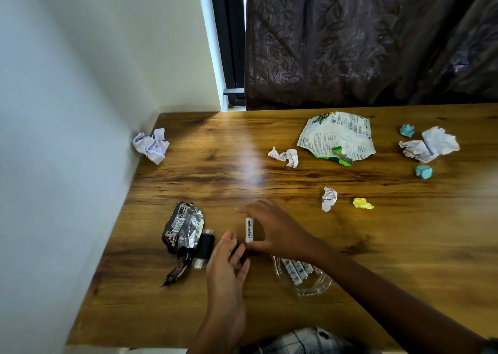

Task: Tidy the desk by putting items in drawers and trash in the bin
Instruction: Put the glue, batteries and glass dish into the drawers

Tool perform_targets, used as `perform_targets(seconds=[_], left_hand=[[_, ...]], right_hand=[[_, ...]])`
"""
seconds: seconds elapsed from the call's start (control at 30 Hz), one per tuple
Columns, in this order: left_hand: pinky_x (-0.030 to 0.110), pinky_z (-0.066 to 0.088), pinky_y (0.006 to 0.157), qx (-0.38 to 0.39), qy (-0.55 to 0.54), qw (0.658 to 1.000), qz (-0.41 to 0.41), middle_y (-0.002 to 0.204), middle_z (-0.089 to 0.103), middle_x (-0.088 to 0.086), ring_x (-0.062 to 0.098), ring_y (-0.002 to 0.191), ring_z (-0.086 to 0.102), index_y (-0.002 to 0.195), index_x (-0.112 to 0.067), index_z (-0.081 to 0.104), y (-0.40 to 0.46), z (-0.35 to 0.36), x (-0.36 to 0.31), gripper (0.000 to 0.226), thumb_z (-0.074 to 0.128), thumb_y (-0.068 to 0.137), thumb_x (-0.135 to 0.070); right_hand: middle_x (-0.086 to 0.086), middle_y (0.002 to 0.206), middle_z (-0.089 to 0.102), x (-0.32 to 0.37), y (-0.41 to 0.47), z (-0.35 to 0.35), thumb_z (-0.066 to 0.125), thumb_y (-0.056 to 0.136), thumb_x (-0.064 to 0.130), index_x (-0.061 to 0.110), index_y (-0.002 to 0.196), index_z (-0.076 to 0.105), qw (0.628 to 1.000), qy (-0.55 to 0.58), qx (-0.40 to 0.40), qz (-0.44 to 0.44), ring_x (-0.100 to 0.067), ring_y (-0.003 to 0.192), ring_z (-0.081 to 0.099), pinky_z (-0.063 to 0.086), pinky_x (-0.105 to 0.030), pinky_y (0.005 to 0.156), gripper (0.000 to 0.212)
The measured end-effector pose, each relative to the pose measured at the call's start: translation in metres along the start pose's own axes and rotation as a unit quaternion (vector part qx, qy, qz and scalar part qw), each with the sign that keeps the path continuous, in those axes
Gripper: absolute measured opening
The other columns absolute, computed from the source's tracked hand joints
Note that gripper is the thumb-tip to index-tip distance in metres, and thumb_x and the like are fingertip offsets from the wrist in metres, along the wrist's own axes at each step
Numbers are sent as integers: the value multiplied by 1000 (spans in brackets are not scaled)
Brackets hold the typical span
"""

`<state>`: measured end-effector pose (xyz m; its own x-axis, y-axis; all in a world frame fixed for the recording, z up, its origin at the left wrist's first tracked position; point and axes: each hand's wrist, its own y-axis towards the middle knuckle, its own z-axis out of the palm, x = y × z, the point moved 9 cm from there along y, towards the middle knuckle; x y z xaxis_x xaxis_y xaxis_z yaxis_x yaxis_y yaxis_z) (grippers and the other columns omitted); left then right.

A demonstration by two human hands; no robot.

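The right hand (272, 228) pinches a small white stick (248, 230) with black letters on it, thumb at one end and fingers at the other. The stick is near the front edge of the desk (404, 245), toward the left side. The left hand (226, 264) is just beside it, fingers straight and loose, resting on a small dark thing I cannot make out.

Left of the hands lies a crumpled brown wrapper (182, 229), touching a black block (205, 245). A clear glass dish (310, 286) sits under the right arm, close to the front edge, with more white sticks (296, 271) in it.

Near the back edge lies a torn green and white bag (336, 138). A white paper ball (151, 145) sits in the back left corner. Another white paper ball (429, 144) and two blue paper balls (407, 130) (423, 171) are by the right side. A small white scrap (285, 156), a second scrap (328, 198) and a yellow ball (362, 203) lie in the middle.
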<state>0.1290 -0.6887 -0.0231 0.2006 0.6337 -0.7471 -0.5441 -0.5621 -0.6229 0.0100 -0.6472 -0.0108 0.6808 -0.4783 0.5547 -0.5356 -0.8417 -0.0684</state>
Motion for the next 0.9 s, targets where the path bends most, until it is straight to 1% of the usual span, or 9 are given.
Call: perform_targets(seconds=[0.1, 0.17, 0.3, 0.43, 0.5, 0.6, 0.67, 0.77, 0.9], left_hand=[[29, 47, 79, 28, 22, 999, 14, 120, 63, -3, 13, 105, 61, 123, -19, 58, -3, 6, -2, 31, 43, 97, -25], [29, 47, 77, 53, 60, 996, 31, 113, 67, -6, 12, 102, 63, 113, -24, 63, -3, 11, -2, 27, 41, 97, -26], [30, 49, 84, 107, 138, 982, 68, 101, 72, -8, 11, 96, 65, 102, -23, 68, -10, 26, -2, 28, 41, 98, -22], [18, 48, 75, 177, 209, 956, 104, 89, 72, -15, -1, 86, 65, 96, -21, 68, -17, 44, 5, 23, 45, 95, -19], [15, 50, 69, 205, 231, 944, 117, 94, 72, -6, 6, 89, 66, 98, -17, 68, -18, 50, 10, 20, 49, 93, -16], [29, 55, 78, 224, 265, 926, 149, 107, 66, 6, 16, 96, 65, 100, -21, 68, -17, 53, 14, 17, 54, 93, -16], [37, 56, 79, 227, 303, 909, 176, 109, 62, 1, 17, 96, 63, 97, -34, 68, -17, 54, 15, 13, 57, 90, -31], [35, 53, 85, 218, 392, 865, 226, 112, 54, -16, 12, 109, 54, 102, -50, 60, -16, 54, 13, 22, 55, 81, -51], [17, 33, 90, 248, 501, 780, 283, 125, 38, -24, 3, 119, 31, 124, -51, 41, -22, 62, 17, 43, 60, 87, -38]], right_hand=[[8, 143, 39, -3, -23, -24, 68, 78, 41, 29, 140, 36, 999, -4, -45, 23, -11, 131, 28, 21, -31, 108, 71], [12, 139, 40, -8, -47, -38, 67, 75, 48, 31, 139, 36, 997, 0, -70, 45, -9, 125, 31, 26, -33, 106, 73], [28, 118, 34, -25, -97, -41, 45, 63, 72, 41, 134, 35, 992, -34, -62, 106, 0, 115, 25, 24, -31, 99, 78], [21, 106, 55, -29, -131, -36, 48, 61, 74, 40, 120, 44, 981, -107, -111, 114, -5, 97, 40, 32, -31, 80, 68], [20, 99, 59, -28, -138, -38, 44, 62, 77, 38, 113, 49, 971, -160, -141, 111, -5, 88, 43, 36, -28, 74, 64], [21, 94, 58, -27, -142, -42, 42, 67, 72, 39, 99, 56, 962, -185, -179, 92, -4, 87, 39, 39, -26, 70, 48], [24, 93, 58, -28, -141, -41, 43, 71, 65, 41, 87, 59, 963, -184, -180, 76, -3, 89, 39, 37, -27, 72, 33], [26, 86, 57, -30, -138, -38, 43, 74, 55, 41, 77, 62, 967, -182, -168, 66, -1, 87, 39, 37, -26, 70, 24], [27, 84, 57, -27, -132, -39, 56, 70, 54, 41, 73, 63, 971, -182, -144, 55, -1, 84, 38, 38, -23, 65, 15]])
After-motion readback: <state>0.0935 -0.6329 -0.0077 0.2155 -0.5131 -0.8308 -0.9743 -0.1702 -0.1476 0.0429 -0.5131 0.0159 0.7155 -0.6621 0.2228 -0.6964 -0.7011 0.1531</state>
